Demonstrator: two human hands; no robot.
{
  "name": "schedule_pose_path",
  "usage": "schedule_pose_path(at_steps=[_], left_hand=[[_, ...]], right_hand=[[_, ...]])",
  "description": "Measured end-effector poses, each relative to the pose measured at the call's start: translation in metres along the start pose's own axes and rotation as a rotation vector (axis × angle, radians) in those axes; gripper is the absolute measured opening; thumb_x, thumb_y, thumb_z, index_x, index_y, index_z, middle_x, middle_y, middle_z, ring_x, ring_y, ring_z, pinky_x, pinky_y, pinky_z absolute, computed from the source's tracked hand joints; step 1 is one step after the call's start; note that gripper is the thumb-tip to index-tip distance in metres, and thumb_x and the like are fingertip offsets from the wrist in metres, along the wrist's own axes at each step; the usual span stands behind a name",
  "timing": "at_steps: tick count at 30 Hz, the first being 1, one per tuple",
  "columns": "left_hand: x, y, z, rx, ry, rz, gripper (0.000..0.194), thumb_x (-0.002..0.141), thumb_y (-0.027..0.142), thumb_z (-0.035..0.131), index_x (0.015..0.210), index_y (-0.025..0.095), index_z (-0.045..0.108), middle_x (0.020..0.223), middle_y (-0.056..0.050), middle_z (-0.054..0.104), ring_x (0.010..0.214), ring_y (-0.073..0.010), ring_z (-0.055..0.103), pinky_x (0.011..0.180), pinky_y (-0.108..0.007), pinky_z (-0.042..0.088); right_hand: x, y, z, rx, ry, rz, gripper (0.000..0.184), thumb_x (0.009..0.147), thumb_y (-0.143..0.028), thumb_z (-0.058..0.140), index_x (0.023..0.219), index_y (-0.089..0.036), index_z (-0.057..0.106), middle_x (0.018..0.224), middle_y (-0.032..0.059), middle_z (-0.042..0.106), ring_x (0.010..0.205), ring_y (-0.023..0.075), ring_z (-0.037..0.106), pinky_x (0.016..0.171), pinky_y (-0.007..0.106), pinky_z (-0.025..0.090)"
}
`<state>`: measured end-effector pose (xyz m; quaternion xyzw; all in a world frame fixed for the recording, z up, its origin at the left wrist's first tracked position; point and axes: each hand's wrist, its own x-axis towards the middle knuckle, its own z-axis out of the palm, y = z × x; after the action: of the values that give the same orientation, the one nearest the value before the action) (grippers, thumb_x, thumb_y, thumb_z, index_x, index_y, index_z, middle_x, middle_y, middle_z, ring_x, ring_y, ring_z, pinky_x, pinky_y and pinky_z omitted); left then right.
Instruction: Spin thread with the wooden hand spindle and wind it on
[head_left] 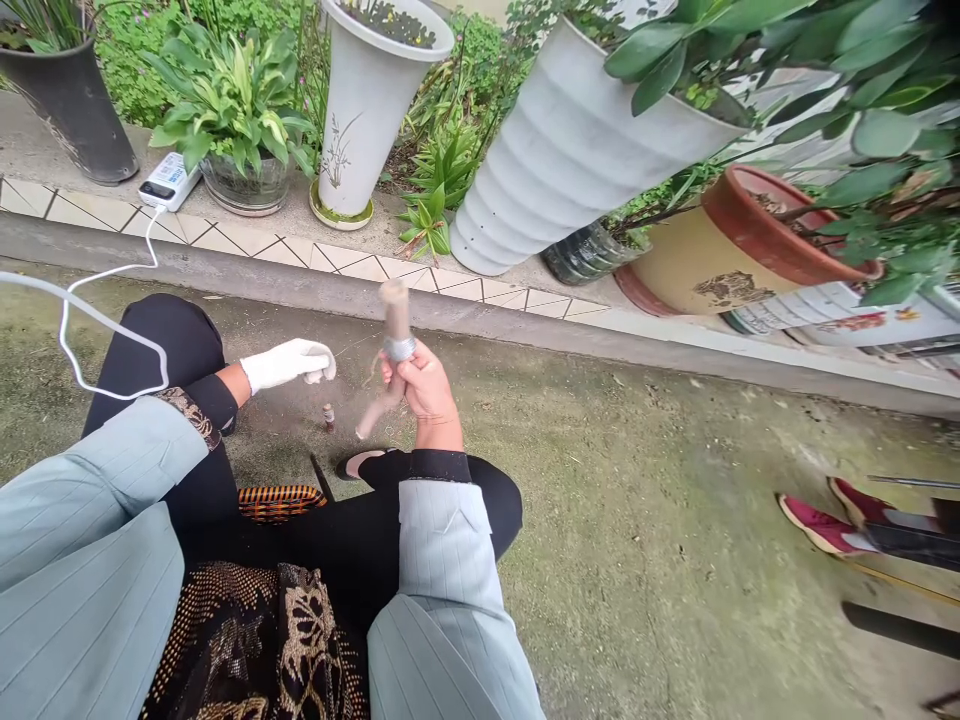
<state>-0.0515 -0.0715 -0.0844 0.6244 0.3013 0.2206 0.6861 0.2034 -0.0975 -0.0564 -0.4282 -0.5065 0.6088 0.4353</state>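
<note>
Roughly: brown cylinder (396,312), long axis, free end toward planters (375,110) | right grip (426,380) pinching it | left grip (289,366) unclear

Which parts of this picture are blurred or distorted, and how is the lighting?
In the head view, daylight looks soft and even, without strong glare on the concrete ground; in the same view, the brown cylinder in the right hand is smeared, probably by motion; there too, the ribbed white planter leans outward, likely wide-lens distortion.
</note>
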Motion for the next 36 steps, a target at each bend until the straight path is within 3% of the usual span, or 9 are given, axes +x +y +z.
schedule_pose_path(at_steps=[3, 7, 12, 17, 20, 24, 28, 31, 36], left_hand=[[0.000, 0.002, 0.005, 0.048, -0.123, -0.080, 0.028, 0.084, 0.038, 0.055, 0.081, 0.012, 0.065, 0.067, -0.001, 0.057, 0.050, -0.0072, 0.041, 0.055, -0.022, 0.040], [-0.005, 0.010, 0.010, 0.154, -0.270, -0.168, 0.026, 0.081, 0.037, 0.057, 0.078, 0.013, 0.066, 0.064, -0.001, 0.057, 0.049, -0.0078, 0.039, 0.048, -0.021, 0.033], [-0.008, 0.016, 0.003, 0.253, -0.219, -0.187, 0.026, 0.078, 0.037, 0.057, 0.075, 0.013, 0.066, 0.058, 0.001, 0.053, 0.049, -0.0083, 0.040, 0.048, -0.021, 0.030], [-0.006, 0.015, -0.006, 0.276, -0.034, -0.172, 0.022, 0.077, 0.033, 0.056, 0.070, 0.013, 0.063, 0.056, 0.002, 0.052, 0.049, -0.0079, 0.040, 0.049, -0.020, 0.031], [-0.004, 0.008, -0.005, 0.178, 0.084, -0.119, 0.024, 0.078, 0.034, 0.055, 0.073, 0.012, 0.063, 0.055, 0.002, 0.050, 0.049, -0.0084, 0.042, 0.049, -0.020, 0.033], [-0.002, 0.000, 0.001, 0.093, 0.045, -0.119, 0.029, 0.082, 0.038, 0.053, 0.076, 0.012, 0.063, 0.053, 0.002, 0.049, 0.048, -0.0082, 0.042, 0.049, -0.020, 0.032], [-0.005, 0.009, 0.007, 0.086, -0.195, -0.139, 0.028, 0.082, 0.038, 0.055, 0.076, 0.012, 0.064, 0.061, 0.000, 0.056, 0.048, -0.0070, 0.039, 0.048, -0.021, 0.032], [-0.008, 0.016, 0.006, 0.138, -0.248, -0.161, 0.028, 0.082, 0.038, 0.055, 0.074, 0.012, 0.064, 0.057, 0.001, 0.052, 0.047, -0.0072, 0.037, 0.047, -0.021, 0.029], [-0.007, 0.013, -0.001, 0.268, -0.157, -0.173, 0.022, 0.077, 0.033, 0.055, 0.071, 0.013, 0.063, 0.060, 0.001, 0.056, 0.051, -0.0083, 0.043, 0.050, -0.020, 0.032]], right_hand=[[0.011, 0.013, -0.002, -0.108, 0.248, 0.026, 0.050, 0.077, -0.042, 0.064, 0.120, -0.020, 0.054, 0.110, 0.0087, 0.065, 0.072, 0.0132, 0.056, 0.066, 0.028, 0.049], [0.021, 0.034, 0.005, -0.647, 0.226, 0.311, 0.044, 0.075, -0.023, 0.065, 0.118, -0.017, 0.058, 0.110, 0.0096, 0.067, 0.088, 0.0178, 0.061, 0.080, 0.031, 0.048], [0.016, 0.033, 0.012, -1.022, -0.282, 0.449, 0.036, 0.071, -0.016, 0.070, 0.106, -0.018, 0.066, 0.106, 0.0097, 0.070, 0.092, 0.0210, 0.063, 0.082, 0.030, 0.046], [0.004, 0.018, 0.011, -0.494, -0.811, 0.520, 0.038, 0.069, -0.025, 0.071, 0.105, -0.014, 0.065, 0.080, 0.0010, 0.067, 0.067, 0.0117, 0.058, 0.065, 0.024, 0.045], [-0.001, 0.007, 0.009, -0.183, -0.626, 0.339, 0.056, 0.063, -0.030, 0.078, 0.114, -0.014, 0.061, 0.081, 0.0008, 0.066, 0.069, 0.0119, 0.057, 0.067, 0.025, 0.047], [0.003, 0.004, 0.001, 0.006, 0.023, 0.005, 0.060, 0.069, -0.037, 0.073, 0.123, -0.019, 0.055, 0.099, 0.0054, 0.068, 0.071, 0.0122, 0.057, 0.068, 0.027, 0.049], [0.016, 0.022, -0.006, -0.271, 0.323, 0.132, 0.046, 0.076, -0.032, 0.065, 0.119, -0.019, 0.057, 0.107, 0.0084, 0.067, 0.075, 0.0134, 0.059, 0.069, 0.027, 0.049], [0.022, 0.036, -0.003, -0.752, 0.230, 0.332, 0.041, 0.074, -0.020, 0.066, 0.115, -0.018, 0.061, 0.106, 0.0095, 0.068, 0.088, 0.0179, 0.062, 0.079, 0.030, 0.047], [0.017, 0.038, 0.009, -1.116, -0.344, 0.402, 0.033, 0.070, -0.016, 0.070, 0.103, -0.018, 0.068, 0.099, 0.0083, 0.070, 0.088, 0.0204, 0.062, 0.075, 0.027, 0.043]])
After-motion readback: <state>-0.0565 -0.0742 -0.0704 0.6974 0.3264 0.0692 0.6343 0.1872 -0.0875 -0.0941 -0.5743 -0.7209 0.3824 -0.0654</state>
